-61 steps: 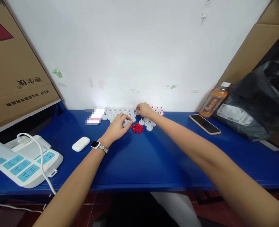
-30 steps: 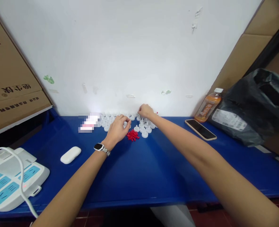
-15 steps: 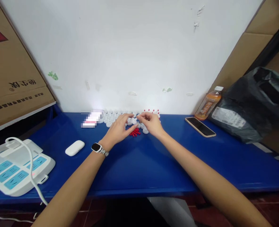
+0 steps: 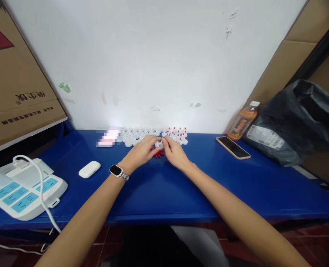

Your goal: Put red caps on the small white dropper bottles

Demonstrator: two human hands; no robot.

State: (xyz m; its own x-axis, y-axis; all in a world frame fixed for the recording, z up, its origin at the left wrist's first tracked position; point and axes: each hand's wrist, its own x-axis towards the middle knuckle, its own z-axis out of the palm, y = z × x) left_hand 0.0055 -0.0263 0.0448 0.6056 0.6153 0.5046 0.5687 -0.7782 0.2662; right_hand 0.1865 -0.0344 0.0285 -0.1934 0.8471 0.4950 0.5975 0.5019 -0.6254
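Observation:
My left hand (image 4: 142, 151) is curled with fingers and thumb around a small white plastic cap (image 4: 159, 144). My right hand (image 4: 176, 151) meets it from the other side, fingertips pressed together at the cap; anything small inside that pinch is hidden. Just below the fingers lies a pile of tiny red tips (image 4: 159, 154), partly covered by my left thumb. Behind my left hand stand several rows of plain white caps (image 4: 128, 142). Beyond my right hand are white caps with red tips on top (image 4: 180, 134).
A white power strip (image 4: 28, 193) with a cable and a white earbud case (image 4: 89, 169) lie on the left of the blue table (image 4: 167, 196). At right are a phone (image 4: 233, 147), an orange drink bottle (image 4: 241, 122) and a black plastic bag (image 4: 289, 122). A wall (image 4: 159, 66) closes the back.
My hands have come together at the white cap, the right moving slightly left and down. My left fingers have closed in. The whole view has shifted a little.

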